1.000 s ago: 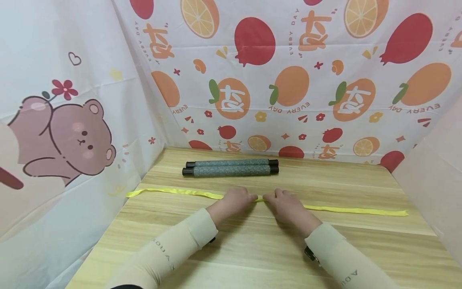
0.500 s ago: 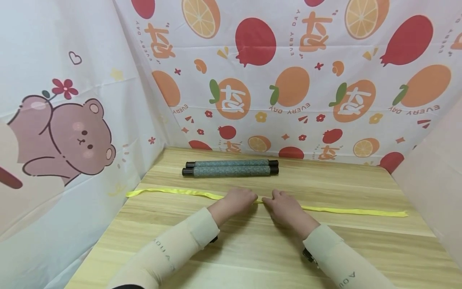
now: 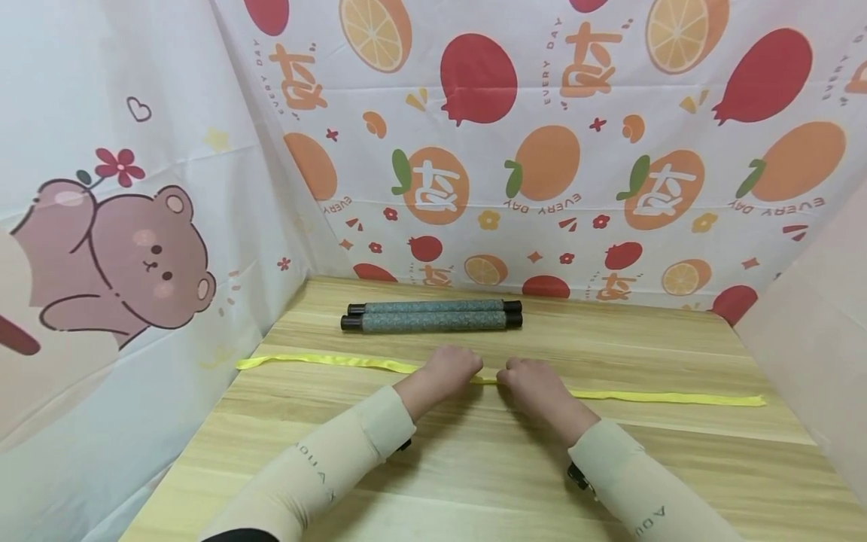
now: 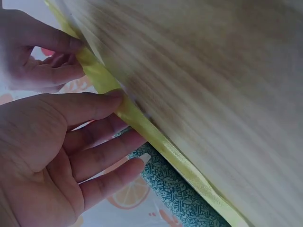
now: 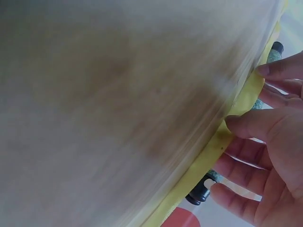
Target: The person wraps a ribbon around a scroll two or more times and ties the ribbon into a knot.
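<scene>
A long yellow ribbon stretches left to right across the wooden table. Near its middle, my left hand pinches it between thumb and fingers. My right hand pinches the same ribbon a short way to the right, leaving a small length visible between the two hands. In the left wrist view the left thumb lies on the ribbon's face, with the other fingers behind it. The right wrist view has the right thumb pressed on the ribbon in a like way.
Behind the hands, two rolled scrolls in patterned green cloth with black end knobs lie side by side. A fruit-print cloth hangs at the table's back, and a bear-print cloth hangs at the left. The wooden table extends in front.
Both hands stay on the ribbon near its middle. The right hand's fingers have curled in more, and the gap between the hands has widened slightly. The scrolls have not moved.
</scene>
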The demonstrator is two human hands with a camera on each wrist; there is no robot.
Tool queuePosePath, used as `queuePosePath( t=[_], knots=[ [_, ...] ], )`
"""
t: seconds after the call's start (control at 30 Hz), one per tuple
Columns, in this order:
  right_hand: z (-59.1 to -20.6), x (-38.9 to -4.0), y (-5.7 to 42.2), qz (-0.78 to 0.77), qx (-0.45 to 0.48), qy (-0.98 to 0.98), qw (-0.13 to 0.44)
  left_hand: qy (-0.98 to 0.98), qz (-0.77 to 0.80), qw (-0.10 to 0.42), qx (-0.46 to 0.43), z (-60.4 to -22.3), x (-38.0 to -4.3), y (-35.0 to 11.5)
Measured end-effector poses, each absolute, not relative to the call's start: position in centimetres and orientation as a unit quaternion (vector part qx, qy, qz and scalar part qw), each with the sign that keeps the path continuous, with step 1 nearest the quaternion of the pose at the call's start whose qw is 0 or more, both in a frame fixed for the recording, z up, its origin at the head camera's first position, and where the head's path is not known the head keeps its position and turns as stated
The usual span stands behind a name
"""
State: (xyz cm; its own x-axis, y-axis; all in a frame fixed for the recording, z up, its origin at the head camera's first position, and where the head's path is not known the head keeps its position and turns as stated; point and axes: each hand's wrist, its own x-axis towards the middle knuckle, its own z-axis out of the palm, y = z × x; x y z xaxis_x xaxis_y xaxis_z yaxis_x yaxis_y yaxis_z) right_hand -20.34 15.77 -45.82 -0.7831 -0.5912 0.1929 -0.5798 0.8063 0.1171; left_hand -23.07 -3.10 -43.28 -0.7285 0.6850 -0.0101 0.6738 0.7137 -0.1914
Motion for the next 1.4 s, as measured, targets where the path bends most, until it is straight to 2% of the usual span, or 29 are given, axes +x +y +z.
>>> queuePosePath(
  t=[0.23, 0.6, 0.93, 1.4],
  knots=[
    [-45.6, -20.6, 15.7, -0.032, 0.316, -0.941, 0.116, -0.927, 0.081, 0.025, -0.367, -43.2, -23.0, -3.1],
    [-45.4, -20.4, 15.2, -0.009, 0.34, -0.929, 0.146, -0.921, 0.132, 0.063, -0.361, -43.6, -22.8, -2.5],
    [-45.1, -20.1, 14.9, 0.004, 0.322, -0.943, 0.087, -0.928, 0.13, 0.055, -0.345, -43.8, -22.4, -2.6],
    [-44.8, -20.0, 14.7, -0.004, 0.308, -0.95, 0.044, -0.93, 0.134, 0.06, -0.338, -43.7, -22.2, -3.0]
  ],
)
